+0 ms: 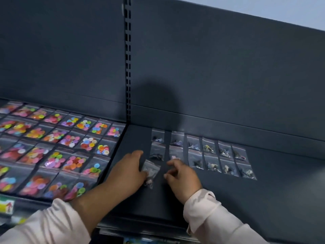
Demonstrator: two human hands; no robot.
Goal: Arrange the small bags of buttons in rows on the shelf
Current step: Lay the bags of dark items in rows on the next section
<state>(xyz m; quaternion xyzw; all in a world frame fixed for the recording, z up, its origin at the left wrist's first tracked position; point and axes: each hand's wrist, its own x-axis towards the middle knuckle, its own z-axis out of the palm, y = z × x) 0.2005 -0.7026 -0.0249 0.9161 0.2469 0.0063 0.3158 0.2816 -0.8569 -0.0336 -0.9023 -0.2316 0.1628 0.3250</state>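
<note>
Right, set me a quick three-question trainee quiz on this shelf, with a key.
1. True or false: the left hand holds a small bag.
2. On which side of the slotted upright do the colourful button bags lie? A: left. B: right.
3. Fill in: the dark-button bags already laid on the shelf form ___ rows.

Key: 1 true; 2 A; 3 two.
</note>
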